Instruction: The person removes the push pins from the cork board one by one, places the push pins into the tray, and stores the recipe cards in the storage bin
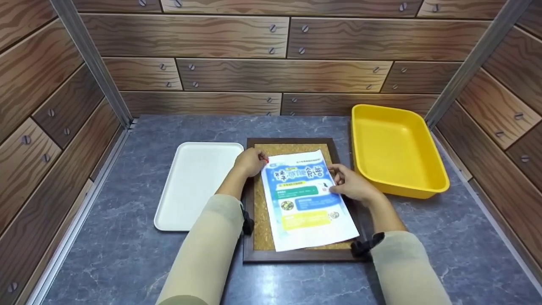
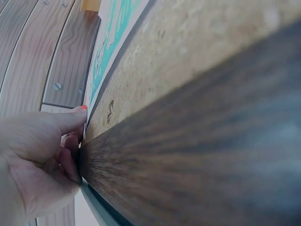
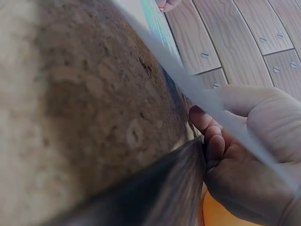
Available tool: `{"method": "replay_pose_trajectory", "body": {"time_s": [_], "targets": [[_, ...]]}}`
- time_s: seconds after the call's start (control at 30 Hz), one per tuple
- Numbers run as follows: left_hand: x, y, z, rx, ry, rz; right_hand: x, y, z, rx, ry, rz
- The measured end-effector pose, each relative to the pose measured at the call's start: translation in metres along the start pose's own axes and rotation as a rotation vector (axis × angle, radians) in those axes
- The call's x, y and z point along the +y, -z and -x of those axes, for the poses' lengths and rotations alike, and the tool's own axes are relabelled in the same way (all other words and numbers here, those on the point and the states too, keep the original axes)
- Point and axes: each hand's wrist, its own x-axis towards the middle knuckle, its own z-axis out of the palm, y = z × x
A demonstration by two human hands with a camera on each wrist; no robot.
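In the head view, a white paper sheet with a printed blue, green and yellow layout [image 1: 311, 203] lies slightly turned on a rectangular cork board with a dark brown wooden frame [image 1: 296, 256]. Cork shows around it, and its lower right corner reaches the frame's right side. The left hand [image 1: 250, 162] is at the sheet's upper left corner, thumb and fingers drawn together, pinching a small red object [image 1: 266, 160]. The right hand [image 1: 353, 184] pinches the sheet's right edge, thumb on the printed face. A shallow white rectangular tray [image 1: 199, 186] lies just left of the board; a deep yellow plastic tub [image 1: 389, 148] stands to the right, all on a grey marbled tabletop [image 1: 114, 212].

In the left wrist view, the red object shows at the thumb's tip, beside the paper's edge, while the lower fingers curl against the frame's outer side. I cannot tell whether paper is caught in that pinch.

In the right wrist view, the sheet's edge passes between thumb and fingers, raised off the cork; the curled fingers touch the frame.
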Motion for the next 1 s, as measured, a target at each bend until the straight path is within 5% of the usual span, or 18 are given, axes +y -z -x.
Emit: {"method": "replay_pose_trajectory", "body": {"time_s": [0.63, 1.0], "targets": [[0.0017, 0.0023, 0.005, -0.006, -0.017, -0.001, 0.0003, -0.0011, 0.0008, -0.017, 0.024, -0.056], [-0.0002, 0.003, 0.0062, -0.037, -0.023, 0.134, 0.0013, -0.0006, -0.0004, 0.001, -0.004, -0.033]]}}
